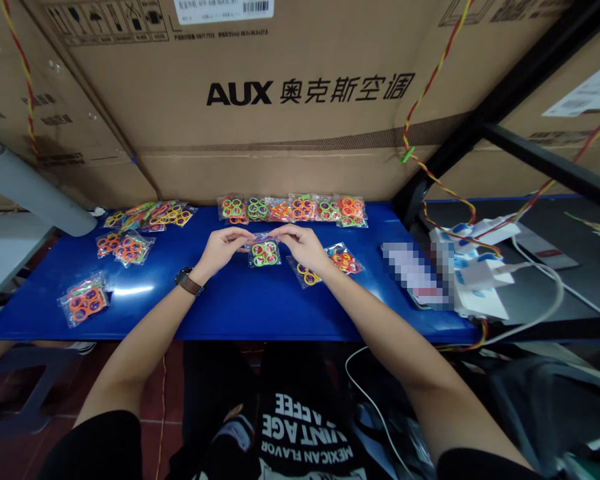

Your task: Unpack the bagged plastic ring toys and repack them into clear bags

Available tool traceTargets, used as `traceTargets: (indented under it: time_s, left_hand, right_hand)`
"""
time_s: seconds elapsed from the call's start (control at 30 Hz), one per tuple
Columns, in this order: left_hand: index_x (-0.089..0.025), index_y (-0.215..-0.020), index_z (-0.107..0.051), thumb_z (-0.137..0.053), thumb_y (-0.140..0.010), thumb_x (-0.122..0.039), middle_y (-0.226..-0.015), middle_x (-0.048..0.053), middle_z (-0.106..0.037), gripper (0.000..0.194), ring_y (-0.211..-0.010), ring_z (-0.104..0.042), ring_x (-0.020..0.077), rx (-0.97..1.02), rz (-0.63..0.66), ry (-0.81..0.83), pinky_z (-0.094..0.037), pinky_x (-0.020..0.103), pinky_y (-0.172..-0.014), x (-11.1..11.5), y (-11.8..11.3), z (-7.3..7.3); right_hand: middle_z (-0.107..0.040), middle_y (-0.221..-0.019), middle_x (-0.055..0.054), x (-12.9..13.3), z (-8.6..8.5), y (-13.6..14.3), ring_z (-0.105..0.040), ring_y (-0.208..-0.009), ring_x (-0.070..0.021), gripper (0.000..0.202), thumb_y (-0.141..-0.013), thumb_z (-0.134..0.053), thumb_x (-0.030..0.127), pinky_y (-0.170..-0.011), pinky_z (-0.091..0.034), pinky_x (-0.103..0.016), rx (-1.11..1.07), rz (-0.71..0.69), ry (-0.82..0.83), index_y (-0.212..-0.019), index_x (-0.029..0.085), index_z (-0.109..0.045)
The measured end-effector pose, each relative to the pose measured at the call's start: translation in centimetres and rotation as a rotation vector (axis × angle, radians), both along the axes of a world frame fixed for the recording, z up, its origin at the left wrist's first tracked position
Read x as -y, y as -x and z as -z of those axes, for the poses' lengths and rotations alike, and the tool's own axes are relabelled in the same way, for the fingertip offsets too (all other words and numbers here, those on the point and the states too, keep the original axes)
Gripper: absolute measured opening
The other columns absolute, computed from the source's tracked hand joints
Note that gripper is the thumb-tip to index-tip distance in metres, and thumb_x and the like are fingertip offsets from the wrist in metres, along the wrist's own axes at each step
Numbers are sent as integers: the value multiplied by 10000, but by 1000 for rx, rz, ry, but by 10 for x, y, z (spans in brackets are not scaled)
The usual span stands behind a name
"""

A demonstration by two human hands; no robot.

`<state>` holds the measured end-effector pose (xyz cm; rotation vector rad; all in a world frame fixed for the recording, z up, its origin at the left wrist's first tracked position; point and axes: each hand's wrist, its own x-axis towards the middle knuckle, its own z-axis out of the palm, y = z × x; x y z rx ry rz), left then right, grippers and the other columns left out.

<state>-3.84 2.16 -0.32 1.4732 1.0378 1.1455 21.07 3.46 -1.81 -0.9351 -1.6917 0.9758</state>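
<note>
Between my two hands hangs a small clear plastic bag (265, 253) with several green rings and purple-red parts inside. My left hand (225, 248) pinches its upper left corner, with a dark watch on that wrist. At the upper right corner, my right hand (300, 244) pinches the same bag. Just beyond it lies a row of similar bags (303, 208) with orange and green rings. Partly under my right forearm is a bag with yellow rings (307, 275), touching a bag with red and orange pieces (346, 259).
More ring bags lie left, in a pile (169, 215), a pair (133, 248) and a stack (86, 301) on the blue table (230, 307). A phone (413, 273) and white chargers (480, 273) are at right. Large cartons (290, 153) stand behind; a grey pole (35, 187) slants at left.
</note>
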Motion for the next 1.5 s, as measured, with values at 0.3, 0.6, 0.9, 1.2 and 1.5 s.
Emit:
traceTargets:
  time_s: [0.3, 0.6, 0.9, 1.2, 1.5]
  left_hand:
    - [-165, -952, -725, -833, -851, -496, -949, 103, -825, 363, -924, -815, 235, 36, -91, 49, -678, 300, -732, 8, -8, -6]
    - [-172, -922, -701, -925, -734, -342, -964, 83, -833, 338, -855, -804, 214, 34, -115, 40, -669, 307, -720, 2, -11, 4]
    - [-160, -910, -697, -899, -776, -316, -920, 72, -821, 287, -807, -792, 190, 24, -109, 71, -689, 299, -712, -7, -7, 10]
    - [-187, -1066, -602, -825, -857, -232, -982, 76, -822, 309, -955, -818, 240, 24, -13, 144, -700, 354, -797, -10, -3, 11]
    - [-207, -1048, -514, -750, -909, -185, -1019, 92, -811, 275, -1004, -813, 236, 35, 50, 162, -680, 350, -825, -19, 8, 18]
  right_hand:
    - [-808, -1021, -28, 4, -1, 5, -743, -975, -218, 223, -967, -703, 469, -943, -568, -414, -9, -8, -55, -927, 304, -848]
    - [-830, -1005, -33, 2, 11, 11, -753, -926, -220, 233, -856, -827, 485, -913, -600, -424, -87, 8, 62, -961, 277, -820]
    - [-815, -961, -38, -10, 21, 11, -753, -882, -203, 292, -848, -825, 468, -894, -602, -412, -129, 2, 99, -1017, 240, -753]
    - [-821, -1111, -62, -6, 16, 3, -760, -995, -214, 251, -967, -705, 414, -986, -589, -425, -3, -12, -58, -1143, 245, -764]
    - [-827, -1166, -49, -7, 2, -12, -768, -1061, -225, 292, -1050, -563, 341, -1018, -589, -430, 228, -2, -117, -1226, 260, -782]
